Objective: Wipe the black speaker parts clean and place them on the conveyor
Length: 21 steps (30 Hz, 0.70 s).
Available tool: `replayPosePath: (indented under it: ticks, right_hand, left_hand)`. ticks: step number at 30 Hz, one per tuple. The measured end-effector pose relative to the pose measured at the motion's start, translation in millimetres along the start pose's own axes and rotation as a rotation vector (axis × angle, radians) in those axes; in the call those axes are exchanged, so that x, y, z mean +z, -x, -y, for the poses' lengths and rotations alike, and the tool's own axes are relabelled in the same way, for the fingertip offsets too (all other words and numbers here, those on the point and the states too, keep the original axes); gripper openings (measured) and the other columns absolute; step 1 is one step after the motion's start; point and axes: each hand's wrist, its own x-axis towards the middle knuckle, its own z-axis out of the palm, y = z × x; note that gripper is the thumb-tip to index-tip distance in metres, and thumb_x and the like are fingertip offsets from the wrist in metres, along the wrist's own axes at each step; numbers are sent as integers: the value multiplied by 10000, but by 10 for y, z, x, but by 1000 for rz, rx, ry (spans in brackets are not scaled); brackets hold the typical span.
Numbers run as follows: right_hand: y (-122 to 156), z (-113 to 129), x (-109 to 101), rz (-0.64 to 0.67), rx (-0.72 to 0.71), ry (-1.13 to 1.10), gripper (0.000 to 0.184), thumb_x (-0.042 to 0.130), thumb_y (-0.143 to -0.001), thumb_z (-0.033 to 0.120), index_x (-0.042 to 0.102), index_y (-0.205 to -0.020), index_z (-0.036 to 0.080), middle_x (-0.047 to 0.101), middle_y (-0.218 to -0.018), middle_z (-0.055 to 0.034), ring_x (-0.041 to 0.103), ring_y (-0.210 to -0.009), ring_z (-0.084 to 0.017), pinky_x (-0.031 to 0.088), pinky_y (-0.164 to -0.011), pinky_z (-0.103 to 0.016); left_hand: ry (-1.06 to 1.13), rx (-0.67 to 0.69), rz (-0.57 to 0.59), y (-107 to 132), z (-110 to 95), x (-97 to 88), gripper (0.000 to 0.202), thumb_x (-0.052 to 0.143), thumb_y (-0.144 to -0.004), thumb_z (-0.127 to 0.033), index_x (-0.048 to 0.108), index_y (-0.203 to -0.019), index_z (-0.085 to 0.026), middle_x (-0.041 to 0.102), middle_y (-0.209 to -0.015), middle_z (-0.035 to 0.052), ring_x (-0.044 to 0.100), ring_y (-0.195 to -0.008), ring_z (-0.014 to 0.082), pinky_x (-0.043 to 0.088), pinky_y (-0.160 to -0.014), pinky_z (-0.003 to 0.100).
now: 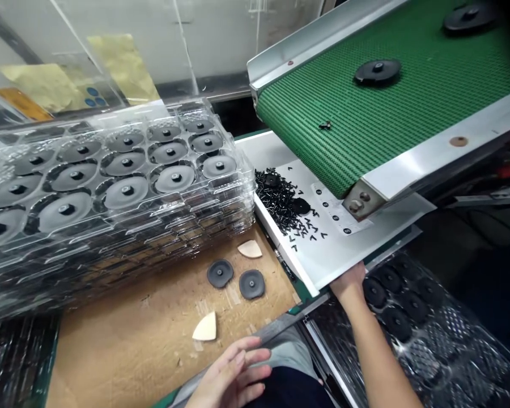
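Observation:
My left hand is at the near edge of the cardboard-covered bench, its fingers apart and nothing in it. Just beyond it lies a pale wedge-shaped pad; a second pad sits farther back. Between the pads rest two black round discs, one on the left and one on the right, each with a small hub. My right hand reaches to the front edge of a white tray, its fingers hidden beneath. Inside the tray is a heap of small black parts.
Stacked clear blister trays full of black discs stand at the left. A green conveyor belt overhangs the white tray and carries a disc. Lower right, another blister tray holds more discs. A pen lies beside the white tray.

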Motion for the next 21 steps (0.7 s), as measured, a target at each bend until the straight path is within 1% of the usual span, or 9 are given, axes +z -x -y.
replayPosePath:
  ticks: [2,5,8,9,11,13,14,18,21]
  right_hand:
    - [122,47,-46,-197,47,-23,420,550,-881,356,485,-1241,152,477,-1297,-138,469,-1182,-310,404,-954,-539]
    - [297,150,-282,-445,100,-71,422,460,-883,305,432,-1255,108,461,-1264,-216,419,-1209,-371,364,-953,-601]
    - [228,276,-618,-502,87,-104,351,342,-914,226,434,-1240,134,497,-1200,-198,446,-1186,-341,362,-957,-579]
    - [123,320,-709,-447,53,-113,329,332,-923,220,466,-1215,155,536,-1155,-171,484,-1154,-317,387,-952,-545]
    - [-201,410,-807,-229,-61,-126,267,385,-930,241,558,-1130,210,620,-1044,-96,577,-1038,-248,463,-908,-433]
    - [-630,503,-772,27,-182,-120,213,510,-905,282,603,-1092,240,641,-1063,-44,608,-983,-187,499,-872,-344]
    - [-855,551,-712,111,-211,-104,227,545,-897,306,601,-1100,222,625,-1114,-52,603,-992,-185,500,-873,-360]
    - [-1580,724,-384,252,-174,-12,317,548,-908,321,541,-1183,165,565,-1200,-85,592,-1008,-206,509,-843,-421]
    - [-1788,801,-234,295,-170,-1,323,552,-905,319,537,-1189,165,567,-1195,-82,594,-1005,-207,513,-837,-417]
  left_hand:
    - [17,-3,-15,-36,0,1,322,690,-737,-403,686,-1009,-231,702,-1067,84,651,-947,202,435,-861,331]
    - [18,-8,-33,-82,-18,2,332,700,-727,-402,686,-1004,-220,707,-1055,87,655,-934,198,436,-858,322]
    - [17,-11,-17,-110,-31,-4,339,727,-701,-389,691,-988,-212,713,-1035,83,657,-919,197,441,-838,313]
    - [16,-5,-4,-114,-29,-8,341,739,-691,-379,694,-983,-210,714,-1030,82,658,-912,194,442,-829,309]
    - [16,12,13,-112,-18,-22,338,760,-673,-348,700,-977,-212,716,-1020,76,659,-897,185,442,-812,300]
    - [20,31,9,-92,0,-47,327,776,-660,-314,705,-965,-220,716,-1006,63,657,-894,175,438,-803,293]
    - [23,38,0,-76,10,-66,321,781,-654,-302,707,-957,-227,715,-998,55,655,-898,173,436,-803,291]
    - [46,86,-18,8,61,-191,346,789,-640,-300,700,-970,-242,704,-1025,54,647,-932,187,430,-827,306]
    - [93,121,-27,66,102,-320,356,783,-642,-337,696,-974,-242,705,-1048,66,654,-934,198,432,-844,317]
